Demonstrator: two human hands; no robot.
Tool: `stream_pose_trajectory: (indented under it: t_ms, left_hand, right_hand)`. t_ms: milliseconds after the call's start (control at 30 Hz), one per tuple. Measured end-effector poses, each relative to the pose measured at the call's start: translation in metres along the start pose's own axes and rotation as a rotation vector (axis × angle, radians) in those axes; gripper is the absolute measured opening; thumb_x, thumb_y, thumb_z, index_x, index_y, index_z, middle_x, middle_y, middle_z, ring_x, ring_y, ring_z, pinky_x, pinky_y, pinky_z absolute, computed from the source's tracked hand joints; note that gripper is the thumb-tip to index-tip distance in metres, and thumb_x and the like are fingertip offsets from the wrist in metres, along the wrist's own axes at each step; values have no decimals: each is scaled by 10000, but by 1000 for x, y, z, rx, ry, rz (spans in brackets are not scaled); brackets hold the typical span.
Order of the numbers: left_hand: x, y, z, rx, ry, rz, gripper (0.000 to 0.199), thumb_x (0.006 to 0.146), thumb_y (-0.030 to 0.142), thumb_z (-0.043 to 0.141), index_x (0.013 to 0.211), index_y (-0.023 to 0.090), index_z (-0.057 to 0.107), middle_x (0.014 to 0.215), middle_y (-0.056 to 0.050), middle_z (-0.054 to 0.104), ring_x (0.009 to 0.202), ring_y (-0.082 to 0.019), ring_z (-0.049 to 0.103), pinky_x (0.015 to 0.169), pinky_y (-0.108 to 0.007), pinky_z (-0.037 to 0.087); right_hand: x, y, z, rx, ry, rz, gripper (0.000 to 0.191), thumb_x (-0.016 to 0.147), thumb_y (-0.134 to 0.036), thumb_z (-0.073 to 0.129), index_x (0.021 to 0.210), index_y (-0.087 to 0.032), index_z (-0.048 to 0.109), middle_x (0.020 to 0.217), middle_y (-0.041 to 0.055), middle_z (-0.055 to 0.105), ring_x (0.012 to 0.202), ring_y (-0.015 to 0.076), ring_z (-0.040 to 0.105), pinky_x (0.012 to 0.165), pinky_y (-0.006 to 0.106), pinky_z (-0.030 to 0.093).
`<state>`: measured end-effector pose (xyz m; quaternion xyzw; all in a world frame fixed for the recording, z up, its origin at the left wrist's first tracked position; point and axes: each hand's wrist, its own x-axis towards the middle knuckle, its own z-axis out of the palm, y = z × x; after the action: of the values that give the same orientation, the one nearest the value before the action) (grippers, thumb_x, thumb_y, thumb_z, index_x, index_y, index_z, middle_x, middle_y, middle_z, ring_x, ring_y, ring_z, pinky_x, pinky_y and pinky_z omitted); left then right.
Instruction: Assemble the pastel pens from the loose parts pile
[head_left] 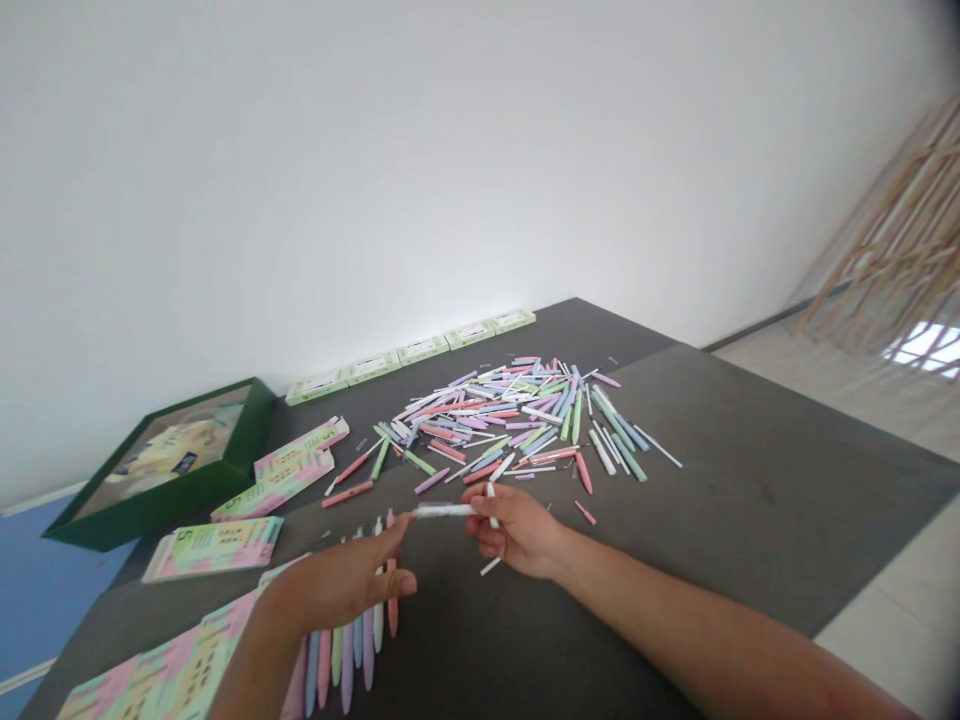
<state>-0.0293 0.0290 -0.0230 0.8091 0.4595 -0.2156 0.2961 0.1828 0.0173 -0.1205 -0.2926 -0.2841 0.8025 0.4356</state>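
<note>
Cartons, contents unclear. Pens in row, apparently done. Left hand: grip apart, fingertip near clear end of white tube; right hand: grip clamped on tube. Large loose pile behind, seemingly left.

Bare hands; bare forearms, long and smoothly tapered

Held stick, centre: smooth plastic, clear at left end. Piled pastel sticks, mid-frame: plastic, low sheen. Counter: smooth, matt. Cartons, lower left: printed card. Wall, top: matt. Rack, right edge: wood-like.
</note>
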Motion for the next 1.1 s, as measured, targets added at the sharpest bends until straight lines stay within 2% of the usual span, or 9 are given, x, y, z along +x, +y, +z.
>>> stream_pose_trajectory:
  t_ms: [167, 267, 333, 400, 467, 500, 667, 833, 1100]
  left_hand:
    - [-2, 8, 3, -8, -64, 17, 830, 826, 592, 347, 1420, 58, 119, 1284, -190, 484, 1126, -269, 494, 872, -290, 390]
    - [0, 14, 4, -3, -64, 20, 815, 822, 579, 374, 1420, 81, 137, 1260, -177, 513, 1116, -274, 503, 849, -286, 396]
    - [1, 14, 5, -11, -64, 26, 800, 822, 569, 387, 1423, 103, 137, 1248, -165, 528, 1111, -269, 508, 839, -284, 396]
    - [2, 14, 6, -23, -74, 34, 794, 823, 552, 400, 1424, 110, 128, 1231, -161, 544, 1111, -265, 507, 832, -284, 398]
    - [3, 14, 7, -26, -80, 33, 795, 823, 530, 411, 1423, 96, 121, 1228, -174, 542, 1111, -264, 506, 834, -289, 397]
    - [3, 14, 8, -24, -84, 27, 795, 823, 519, 415, 1422, 88, 120, 1226, -181, 541, 1102, -264, 513, 834, -293, 398]
    - [8, 21, 11, 8, -100, -11, 766, 816, 488, 417, 1419, 103, 144, 1144, -165, 601, 963, -260, 594, 774, -301, 424]
    - [11, 27, 12, 59, -117, -38, 780, 807, 505, 413, 1417, 91, 156, 1198, -179, 560, 1042, -292, 550, 802, -325, 419]
    - [15, 29, 17, 81, -112, -34, 737, 811, 475, 420, 1413, 116, 193, 1097, -154, 625, 916, -271, 611, 725, -308, 440]
  right_hand:
    - [3, -11, -14, 290, -128, 7, 175, 736, -229, 620, 874, -176, 528, 723, -21, 557, 452, 40, 314, 490, 202, 299]
    - [4, -10, -15, 236, -131, -32, 161, 753, -255, 603, 879, -171, 549, 716, -18, 542, 466, 47, 298, 501, 204, 310]
    - [6, -13, -16, 70, -103, -101, 183, 781, -303, 557, 907, -171, 557, 727, -4, 545, 471, 56, 306, 497, 209, 323]
    - [7, -22, -22, -300, 19, -206, 230, 821, -341, 472, 945, -169, 560, 756, 17, 560, 473, 65, 337, 491, 214, 348]
    - [10, -37, -34, -770, 230, -294, 267, 844, -330, 397, 976, -163, 558, 773, 31, 576, 473, 74, 380, 486, 218, 374]
    - [11, -46, -41, -891, 318, -306, 264, 839, -310, 395, 977, -156, 559, 781, 37, 583, 479, 80, 403, 488, 222, 382]
    - [11, -83, -77, -1218, 610, -338, 253, 799, -195, 417, 998, -171, 570, 911, 69, 603, 731, 164, 556, 675, 280, 422]
    - [9, -87, -83, -1517, 743, -303, 299, 802, -171, 441, 1064, -203, 580, 1066, 92, 587, 973, 223, 530, 843, 320, 363]
    - [14, -80, -78, -1712, 882, -242, 327, 850, -237, 394, 1157, -234, 506, 1126, 115, 485, 835, 220, 579, 717, 322, 398]
